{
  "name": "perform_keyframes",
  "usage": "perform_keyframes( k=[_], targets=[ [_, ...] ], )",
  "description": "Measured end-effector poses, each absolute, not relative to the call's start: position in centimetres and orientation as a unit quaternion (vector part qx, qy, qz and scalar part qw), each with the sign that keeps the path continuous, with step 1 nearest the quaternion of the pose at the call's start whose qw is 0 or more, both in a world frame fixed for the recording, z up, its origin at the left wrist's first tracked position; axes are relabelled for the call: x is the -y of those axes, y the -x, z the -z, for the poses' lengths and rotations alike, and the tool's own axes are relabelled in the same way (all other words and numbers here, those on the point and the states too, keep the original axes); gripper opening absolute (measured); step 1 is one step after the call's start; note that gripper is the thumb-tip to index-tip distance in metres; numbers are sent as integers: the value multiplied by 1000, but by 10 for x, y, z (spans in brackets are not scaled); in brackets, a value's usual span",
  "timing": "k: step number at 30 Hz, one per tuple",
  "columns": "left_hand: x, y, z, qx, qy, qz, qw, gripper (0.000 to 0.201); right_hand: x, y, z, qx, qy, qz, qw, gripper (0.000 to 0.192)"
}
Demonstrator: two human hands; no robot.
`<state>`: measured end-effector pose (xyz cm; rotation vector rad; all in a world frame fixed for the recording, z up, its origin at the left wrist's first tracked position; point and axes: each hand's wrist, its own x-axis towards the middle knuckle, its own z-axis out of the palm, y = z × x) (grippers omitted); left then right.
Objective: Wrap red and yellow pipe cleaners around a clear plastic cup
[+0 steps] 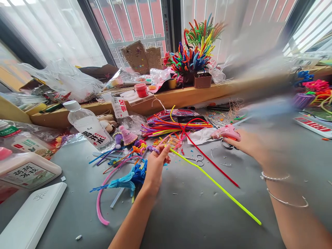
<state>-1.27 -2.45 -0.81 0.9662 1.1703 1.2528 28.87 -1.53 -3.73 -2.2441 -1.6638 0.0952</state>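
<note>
White box (pixel 31 218) at table (pixel 197 214) edge; left hand (pixel 155 166) pinching yellow-green pipe cleaner (pixel 215 183) upright for working, right hand (pixel 246 141) closed around pink glue gun (pixel 225 132), nozzle aimed toward it; scissors (pixel 198 159) between.

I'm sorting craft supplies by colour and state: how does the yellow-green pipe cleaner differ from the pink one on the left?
The yellow-green pipe cleaner runs nearly straight across the grey table, while the pink pipe cleaner is bent into a curve. The yellow-green one is pinched at its upper end by the left hand; the pink one lies free, partly under a blue tassel. Both look fuzzy and thin, and rest on the same table.
</note>
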Motion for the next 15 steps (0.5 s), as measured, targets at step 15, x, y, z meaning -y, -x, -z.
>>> perform_keyframes(
  k=[15],
  targets=[
    [24,14,10,-494,-408,-526,558,30,17,-261,30,596,793,-56,108,44]
  ],
)
